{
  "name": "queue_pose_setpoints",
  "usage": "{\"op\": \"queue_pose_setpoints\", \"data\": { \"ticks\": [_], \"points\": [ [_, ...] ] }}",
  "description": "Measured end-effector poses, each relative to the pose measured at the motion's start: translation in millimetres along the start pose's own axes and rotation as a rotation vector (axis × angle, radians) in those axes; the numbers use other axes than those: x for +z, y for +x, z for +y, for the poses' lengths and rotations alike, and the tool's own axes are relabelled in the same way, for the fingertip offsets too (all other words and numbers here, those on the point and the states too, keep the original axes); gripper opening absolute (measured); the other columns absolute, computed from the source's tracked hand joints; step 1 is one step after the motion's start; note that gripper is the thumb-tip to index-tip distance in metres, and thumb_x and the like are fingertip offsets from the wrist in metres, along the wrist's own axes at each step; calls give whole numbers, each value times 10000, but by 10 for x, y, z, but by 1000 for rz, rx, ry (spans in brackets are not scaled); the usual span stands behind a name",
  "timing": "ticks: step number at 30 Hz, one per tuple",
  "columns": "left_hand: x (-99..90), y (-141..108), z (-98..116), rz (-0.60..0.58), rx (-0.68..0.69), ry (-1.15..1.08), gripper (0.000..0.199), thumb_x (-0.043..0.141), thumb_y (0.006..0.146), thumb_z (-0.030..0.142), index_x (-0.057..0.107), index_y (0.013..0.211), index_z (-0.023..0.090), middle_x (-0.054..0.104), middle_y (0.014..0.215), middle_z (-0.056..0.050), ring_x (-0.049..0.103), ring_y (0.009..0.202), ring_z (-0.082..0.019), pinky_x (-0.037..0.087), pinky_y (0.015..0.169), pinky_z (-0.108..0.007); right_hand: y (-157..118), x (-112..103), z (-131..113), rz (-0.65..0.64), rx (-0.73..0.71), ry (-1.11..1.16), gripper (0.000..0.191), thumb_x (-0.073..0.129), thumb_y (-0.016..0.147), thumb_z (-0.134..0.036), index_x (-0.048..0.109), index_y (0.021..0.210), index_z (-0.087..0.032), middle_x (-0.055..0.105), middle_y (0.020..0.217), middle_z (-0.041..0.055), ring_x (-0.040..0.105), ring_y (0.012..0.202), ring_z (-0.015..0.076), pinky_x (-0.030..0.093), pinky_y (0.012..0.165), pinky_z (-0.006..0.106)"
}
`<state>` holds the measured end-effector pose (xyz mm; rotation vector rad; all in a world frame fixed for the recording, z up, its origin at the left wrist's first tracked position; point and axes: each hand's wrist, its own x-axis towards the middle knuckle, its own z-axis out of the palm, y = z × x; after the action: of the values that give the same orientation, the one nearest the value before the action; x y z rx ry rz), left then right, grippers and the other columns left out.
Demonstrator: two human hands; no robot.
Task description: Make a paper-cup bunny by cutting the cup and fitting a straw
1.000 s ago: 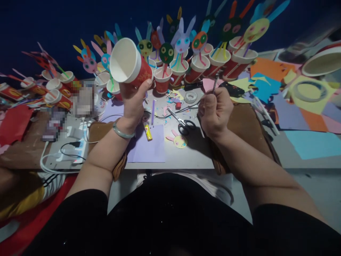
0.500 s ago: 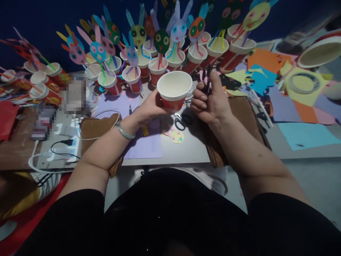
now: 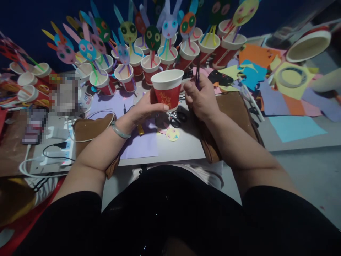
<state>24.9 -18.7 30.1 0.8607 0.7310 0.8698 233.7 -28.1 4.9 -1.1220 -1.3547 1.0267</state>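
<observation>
My left hand [image 3: 146, 106] is closed round the lower side of a red paper cup [image 3: 168, 90] with a white rim and a gold print. The cup is held above the table, slightly tilted, its mouth up. Close to the cup's right side, my right hand [image 3: 201, 97] is closed on a slim dark pen-like tool [image 3: 198, 73] that points upward; its exact kind is unclear. Below the cup lie black-handled scissors [image 3: 176, 120], partly hidden, and a small yellow paper face [image 3: 173, 134]. A purple paper sheet [image 3: 141, 147] lies beneath my left wrist.
Behind stand several red cups [image 3: 128, 80] with paper rabbit faces on coloured stems. Coloured paper scraps [image 3: 253, 76] and a tape roll [image 3: 292, 77] lie right. Brown cloth pieces [image 3: 230, 110] flank the work spot. A power strip [image 3: 68, 142] with cables is left.
The cup has been tipped so its printed side shows more. My right hand has turned its fingers toward the cup, with the dark tool still in it. The whole view shifted slightly.
</observation>
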Motion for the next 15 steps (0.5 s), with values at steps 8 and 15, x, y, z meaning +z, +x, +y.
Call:
{"op": "queue_pose_setpoints", "data": {
  "ticks": [8, 15],
  "points": [
    [-61, 55, -62, 2, -73, 1, 755, 831, 546, 5, 706, 1256, 229, 771, 1117, -67, 757, 1149, -311, 615, 950, -369, -117, 83, -47, -60, 84, 65, 706, 936, 643, -727, 482, 923, -265, 531, 864, -33, 572, 748, 131, 433, 546, 241],
    [-54, 93, -109, -93, 160, 219, 747, 957, 544, 227, 714, 1250, 247, 776, 1167, -86, 716, 1224, -322, 599, 1031, -409, -56, 92, 32, 26, -46, -162, 723, 933, 656, -734, 570, 1062, -258, 636, 1033, 30, 654, 1041, 239, 597, 777, 361]
  ]
}}
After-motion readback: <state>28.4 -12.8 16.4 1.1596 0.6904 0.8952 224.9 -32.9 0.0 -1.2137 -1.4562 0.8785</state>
